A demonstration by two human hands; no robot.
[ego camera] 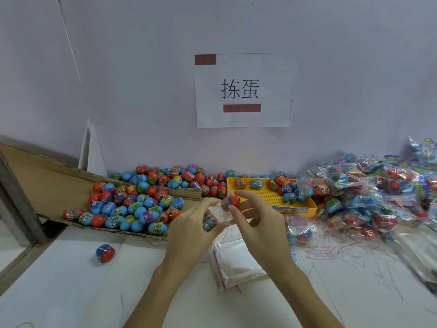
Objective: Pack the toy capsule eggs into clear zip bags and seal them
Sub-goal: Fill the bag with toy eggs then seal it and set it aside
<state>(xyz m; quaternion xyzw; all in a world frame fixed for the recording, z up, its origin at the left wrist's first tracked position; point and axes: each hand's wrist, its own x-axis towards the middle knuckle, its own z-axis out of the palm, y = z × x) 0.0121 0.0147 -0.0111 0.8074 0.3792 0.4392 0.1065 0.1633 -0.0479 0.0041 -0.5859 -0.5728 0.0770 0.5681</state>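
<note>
Mid-fill, judging by the layout. Left hand (189,223) curled under and around a clear zip bag (218,215), grip clamped on the film, with one capsule egg (208,224) already low in the bag against the fingers. Right hand (255,216) just across from it, grip pinched on a red-and-blue egg (233,201) between thumb and fingers, right at the bag's upper end. Cannot tell whether that egg sits past the mouth or only at the lip; film too clear and crumpled to read.

Key relation: held egg above and slightly right of the left grip, bag running down and left from it toward the lower egg. Long axis of the held egg roughly level, red end pointing right, away from the left grip. Right hand plainly the nearer to that egg; left only steadying the bag.

Probably a short push down and left along the bag next, then closing the zip.

Supply to the far left of both grips: loose eggs (132,207) heaped on a cardboard sheet (47,176). Beyond the right grip, a yellow tray (267,195) holding a few eggs. Well right, filled bags (369,192) piled on the table (71,292). Below the grips, flat empty bags (236,263); lower left, a stray egg (105,252).
</note>
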